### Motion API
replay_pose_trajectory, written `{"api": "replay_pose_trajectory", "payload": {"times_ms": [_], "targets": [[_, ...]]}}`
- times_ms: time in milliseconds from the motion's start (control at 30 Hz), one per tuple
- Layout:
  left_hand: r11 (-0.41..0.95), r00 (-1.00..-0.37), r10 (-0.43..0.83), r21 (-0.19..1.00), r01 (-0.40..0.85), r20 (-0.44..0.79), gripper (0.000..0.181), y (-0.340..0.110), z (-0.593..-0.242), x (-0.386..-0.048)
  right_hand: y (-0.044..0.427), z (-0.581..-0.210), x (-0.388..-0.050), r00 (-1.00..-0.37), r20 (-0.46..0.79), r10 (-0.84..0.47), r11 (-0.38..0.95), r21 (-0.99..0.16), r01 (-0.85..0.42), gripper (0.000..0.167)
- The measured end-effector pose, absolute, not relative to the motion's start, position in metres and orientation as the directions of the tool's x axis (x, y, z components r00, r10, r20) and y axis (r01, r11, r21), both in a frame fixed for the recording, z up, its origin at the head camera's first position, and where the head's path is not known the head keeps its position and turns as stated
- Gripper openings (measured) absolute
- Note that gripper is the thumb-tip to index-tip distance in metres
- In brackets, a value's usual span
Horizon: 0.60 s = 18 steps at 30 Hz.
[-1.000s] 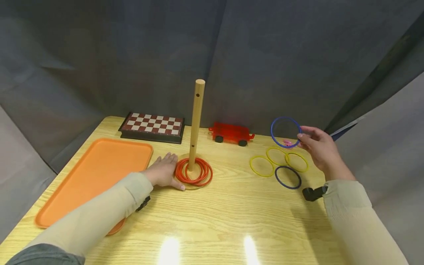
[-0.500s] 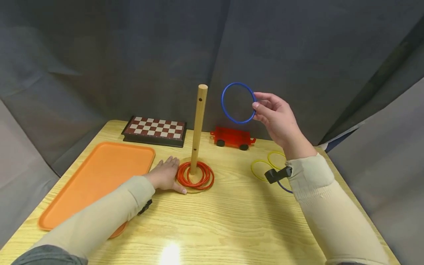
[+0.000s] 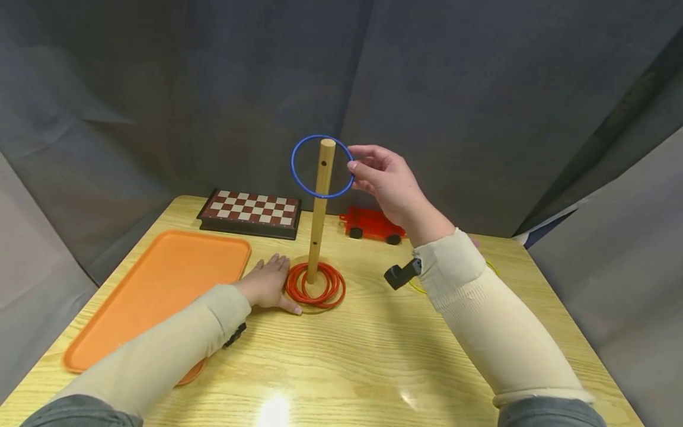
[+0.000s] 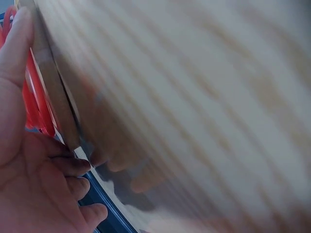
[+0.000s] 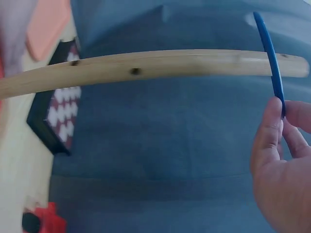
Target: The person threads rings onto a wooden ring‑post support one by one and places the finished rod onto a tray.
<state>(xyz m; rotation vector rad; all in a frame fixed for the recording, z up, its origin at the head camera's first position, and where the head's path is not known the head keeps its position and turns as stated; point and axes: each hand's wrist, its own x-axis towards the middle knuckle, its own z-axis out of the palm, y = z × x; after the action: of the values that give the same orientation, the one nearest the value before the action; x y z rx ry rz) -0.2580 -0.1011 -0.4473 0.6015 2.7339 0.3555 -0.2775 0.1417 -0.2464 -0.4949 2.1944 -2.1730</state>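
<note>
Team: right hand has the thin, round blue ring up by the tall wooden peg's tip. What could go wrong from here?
1. The right hand pinches only one side of the thin, round blue ring, so it might tilt and snag on the tall wooden peg.
2. The glossy, round red rings overlap unevenly round the peg's foot; the blue one could settle askew.
3. A bump to the peg might shift it, despite the left hand at its base.

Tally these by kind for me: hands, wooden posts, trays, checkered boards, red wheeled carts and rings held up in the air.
Left hand and right hand: 2
Wooden post: 1
Orange tray: 1
Checkered board: 1
Red cart: 1
Raised blue ring: 1
Total: 7
</note>
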Motion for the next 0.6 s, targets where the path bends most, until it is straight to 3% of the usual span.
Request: {"api": "replay_pose_trajectory", "payload": {"times_ms": [333, 600], "targets": [[0.88, -0.861, 0.443, 0.302, 0.366, -0.249, 0.128, -0.096, -0.448, -0.259, 0.144, -0.315, -0.29, -0.953, 0.055, -0.296, 0.204, -0.972, -0.119, 0.032], [0.879, -0.862, 0.445, 0.304, 0.369, -0.243, 0.128, -0.096, -0.448, -0.259, 0.152, -0.377, -0.289, -0.946, -0.062, -0.319, 0.298, -0.954, -0.038, 0.032]]}}
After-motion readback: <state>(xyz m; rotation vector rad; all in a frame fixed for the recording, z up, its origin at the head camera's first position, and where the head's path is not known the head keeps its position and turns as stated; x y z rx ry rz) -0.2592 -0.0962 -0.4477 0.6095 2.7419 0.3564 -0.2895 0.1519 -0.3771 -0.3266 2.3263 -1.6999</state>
